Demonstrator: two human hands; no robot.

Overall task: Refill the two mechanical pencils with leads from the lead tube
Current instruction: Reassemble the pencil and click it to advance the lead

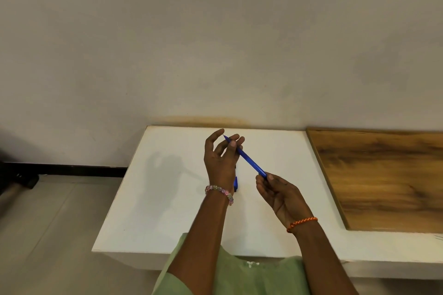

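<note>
At frame centre both hands pinch the blue mechanical pencil [247, 157], left hand [221, 158] near its fine tip, right hand [280, 195] at the cap end; light, stiff, slick plastic, likely best gripped mid-barrel.

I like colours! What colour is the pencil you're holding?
Blue. The pencil shows best in the head view, held between both hands.

- pencil [247, 158]: solid blue
- second blue item [236, 184] behind left wrist, mostly hidden, can't tell what
- table [167, 199]: plain white
- board [383, 179]: brown wood grain, darker streaks
- left bracelet [219, 189]: pastel beads, pink/green/lilac
- right bracelet [302, 222]: orange braid
- garment [239, 278]: pale green, small white detail at centre
- wall [215, 31]: off-white, yellowish stain above table edge
- skirting [64, 170]: black
- floor [48, 235]: beige-grey
</note>
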